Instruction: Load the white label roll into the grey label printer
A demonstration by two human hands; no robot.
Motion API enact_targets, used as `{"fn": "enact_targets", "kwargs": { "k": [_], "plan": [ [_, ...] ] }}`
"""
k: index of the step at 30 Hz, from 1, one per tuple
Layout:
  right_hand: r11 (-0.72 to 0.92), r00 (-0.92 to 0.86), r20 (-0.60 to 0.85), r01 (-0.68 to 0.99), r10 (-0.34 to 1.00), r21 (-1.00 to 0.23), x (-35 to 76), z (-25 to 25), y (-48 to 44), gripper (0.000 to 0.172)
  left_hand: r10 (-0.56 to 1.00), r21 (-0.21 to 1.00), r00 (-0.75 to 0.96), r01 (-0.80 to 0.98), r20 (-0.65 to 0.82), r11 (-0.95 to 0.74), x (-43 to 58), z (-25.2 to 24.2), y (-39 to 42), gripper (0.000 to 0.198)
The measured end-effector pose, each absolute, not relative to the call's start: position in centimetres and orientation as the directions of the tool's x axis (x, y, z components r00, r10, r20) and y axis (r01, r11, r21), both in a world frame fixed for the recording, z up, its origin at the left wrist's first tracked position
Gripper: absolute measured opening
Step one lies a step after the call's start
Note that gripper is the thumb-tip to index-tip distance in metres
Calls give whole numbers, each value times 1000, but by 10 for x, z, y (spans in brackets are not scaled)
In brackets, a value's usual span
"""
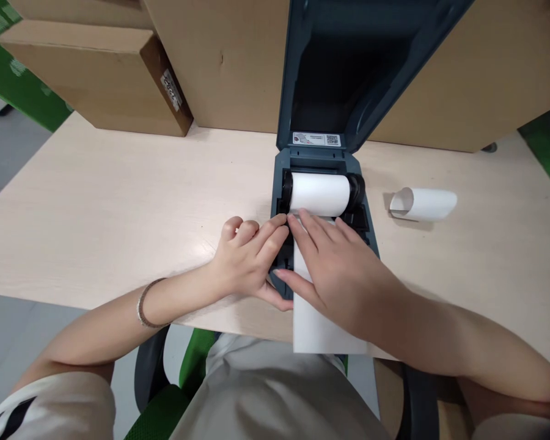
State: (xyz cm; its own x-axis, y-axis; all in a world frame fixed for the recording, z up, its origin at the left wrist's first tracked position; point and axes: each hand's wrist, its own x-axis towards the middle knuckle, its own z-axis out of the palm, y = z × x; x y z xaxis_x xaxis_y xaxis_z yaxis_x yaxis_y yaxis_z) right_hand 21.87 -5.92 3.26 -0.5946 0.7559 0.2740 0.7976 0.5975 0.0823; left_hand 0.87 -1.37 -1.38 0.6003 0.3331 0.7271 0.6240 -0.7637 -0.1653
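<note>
A dark blue-grey label printer (279,168) stands on the table with its lid (297,73) raised. Inside it a white paper roll (321,194) sits between black holders. From the roll a paper strip (323,333) runs toward me and hangs past the table's front edge. My right hand (330,263) lies flat over the strip, fingers stretched toward the roll. At the printer's left side is my left hand (256,256), its index and middle fingertips by the strip's left edge, thumb low, other fingers curled. I see nothing held in it.
A curled piece of white paper (433,205) lies on the table (96,201) right of the printer. Cardboard boxes (87,79) stand along the back, close behind the lid. A chair armrest (149,373) is below the front edge.
</note>
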Motion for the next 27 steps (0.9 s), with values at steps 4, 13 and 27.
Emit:
{"fn": "enact_targets", "kwargs": {
  "k": [4, 13, 27],
  "plan": [
    [505, -510, 303, 857, 805, 101, 211, 26, -71, 84, 324, -132, 587, 601, 742, -788, 9, -15, -13, 104],
    [504, -509, 291, 858, 811, 96, 212, 31, -68, 90, 328, -96, 561, 595, 760, -798, 10, -17, -12, 106],
    [660, -684, 230, 729, 692, 182, 225, 48, -89, 98, 381, -51, 599, 578, 705, -814, 5, -15, -16, 106]
  ]
}}
